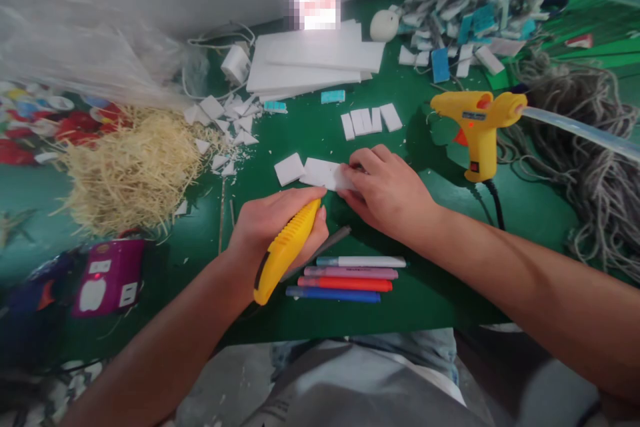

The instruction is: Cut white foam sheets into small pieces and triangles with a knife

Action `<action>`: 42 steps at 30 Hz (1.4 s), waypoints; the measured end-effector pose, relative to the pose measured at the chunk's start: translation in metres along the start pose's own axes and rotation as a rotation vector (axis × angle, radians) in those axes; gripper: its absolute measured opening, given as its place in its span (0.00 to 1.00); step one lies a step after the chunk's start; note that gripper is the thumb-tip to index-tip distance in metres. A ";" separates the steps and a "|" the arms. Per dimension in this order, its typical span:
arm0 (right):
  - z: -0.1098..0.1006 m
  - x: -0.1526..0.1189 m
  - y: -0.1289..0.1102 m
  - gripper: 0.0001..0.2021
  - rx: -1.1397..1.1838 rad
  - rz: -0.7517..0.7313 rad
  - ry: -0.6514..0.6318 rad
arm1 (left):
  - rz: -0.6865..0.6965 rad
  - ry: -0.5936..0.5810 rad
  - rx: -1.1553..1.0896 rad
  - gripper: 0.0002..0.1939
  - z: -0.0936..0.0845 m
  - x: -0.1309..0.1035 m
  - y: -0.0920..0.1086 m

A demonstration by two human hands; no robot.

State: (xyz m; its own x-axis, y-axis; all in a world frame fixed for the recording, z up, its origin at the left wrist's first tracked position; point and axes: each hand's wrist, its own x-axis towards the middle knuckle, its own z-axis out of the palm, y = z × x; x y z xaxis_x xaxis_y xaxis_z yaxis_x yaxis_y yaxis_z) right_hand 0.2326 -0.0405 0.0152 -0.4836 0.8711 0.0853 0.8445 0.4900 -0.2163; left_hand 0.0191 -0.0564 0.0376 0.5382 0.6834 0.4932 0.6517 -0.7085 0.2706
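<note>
Broadly, the green desk (430,300) spreads beneath and around both grips. Clear plastic sheeting (90,53) lies up and left of the left grip (267,223), blurred at the edge of view. Beyond the right grip (385,193), toward the far right, are a heap of white and blue offcuts (480,0) and, nearer, a tangle of grey yarn (595,147). White sheets (310,67) lie stacked ahead of both grips, while a nest of pale straw (135,173) sits off to the left grip's far side.

A yellow glue gun (480,120) with a clear stick in its rear stands to the right of the right grip. Well left of the left grip is a purple adapter (107,277) with a red light.

The left grip is closed around a yellow ribbed handle (287,253), slanted with its upper end toward the other grip; its tip is hidden. Near and below the grips lie four markers (345,285), side by side.

Between the grips, a white strip (323,173) lies flat, its right end clamped by the right grip's fingers. A white square (290,170) adjoins its left end. Just ahead of the right grip are small white pieces (367,122) in a row.
</note>
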 end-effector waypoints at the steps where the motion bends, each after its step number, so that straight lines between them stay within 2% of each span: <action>1: 0.000 0.000 0.000 0.14 0.002 -0.005 0.008 | -0.012 -0.015 0.012 0.09 0.000 -0.002 0.000; 3: 0.001 -0.002 0.001 0.14 0.006 -0.011 0.026 | -0.038 -0.006 0.041 0.09 -0.001 -0.005 -0.003; 6: 0.000 -0.004 0.002 0.14 0.018 -0.018 0.045 | -0.064 0.070 0.069 0.10 0.001 -0.005 -0.010; 9: -0.001 -0.005 0.005 0.14 0.036 -0.035 0.058 | 0.007 0.117 0.047 0.13 0.006 -0.002 -0.020; 13: 0.000 -0.006 0.009 0.13 0.074 -0.045 0.081 | 0.070 0.107 0.021 0.13 0.014 -0.001 -0.028; 18: 0.001 -0.007 0.013 0.19 0.127 -0.059 0.132 | 0.084 0.071 0.033 0.17 0.014 -0.001 -0.027; 24: 0.003 -0.006 0.022 0.23 0.260 -0.091 0.196 | 0.113 0.097 0.022 0.16 0.011 0.001 -0.026; 33: -0.004 -0.005 0.023 0.21 0.541 -0.008 0.345 | 0.110 0.106 0.037 0.17 0.003 0.002 -0.021; 38: -0.007 -0.006 0.023 0.20 0.669 -0.005 0.379 | 0.128 0.184 0.027 0.20 0.000 -0.001 -0.014; 42: -0.009 -0.008 0.025 0.22 0.634 -0.106 0.401 | -0.017 0.348 -0.057 0.16 0.004 -0.007 -0.017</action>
State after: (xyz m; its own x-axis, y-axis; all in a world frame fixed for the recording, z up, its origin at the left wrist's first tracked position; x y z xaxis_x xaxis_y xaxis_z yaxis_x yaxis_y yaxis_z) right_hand 0.2592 -0.0349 0.0183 -0.3317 0.8246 0.4583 0.4451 0.5651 -0.6947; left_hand 0.0058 -0.0484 0.0265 0.3066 0.6016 0.7377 0.6233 -0.7126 0.3221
